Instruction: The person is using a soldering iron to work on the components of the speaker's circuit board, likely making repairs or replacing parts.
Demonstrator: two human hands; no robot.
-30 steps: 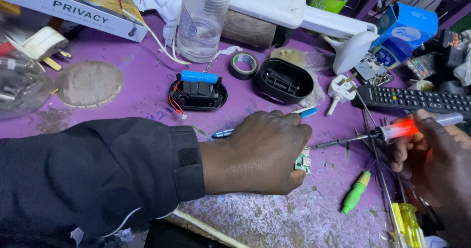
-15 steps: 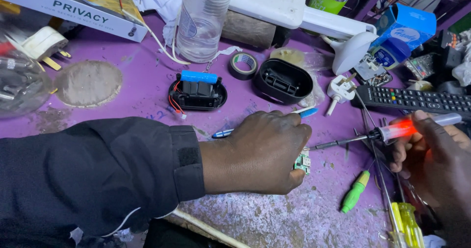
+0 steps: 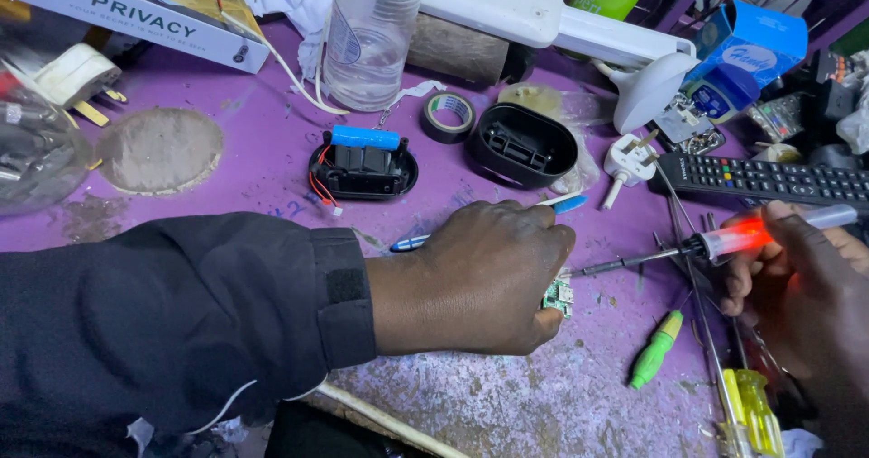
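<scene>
The desk (image 3: 272,164) under my work is purple, worn to speckled grey-white in patches. In my left grip (image 3: 480,281) sits a small green circuit board (image 3: 558,295), and my sleeve (image 3: 181,322) is black. My right grip (image 3: 801,281) holds a soldering iron (image 3: 715,243) with a clear handle glowing orange-red and a dark metal shaft. Just below the circuit board's right side lies a bright green screwdriver (image 3: 656,349); farther right of it, a clear yellow one (image 3: 751,413). Above the board sit a black casing (image 3: 362,173) carrying a blue battery (image 3: 365,138) with red wires, an empty black shell (image 3: 522,143), and a blue-tipped pen (image 3: 566,204).
</scene>
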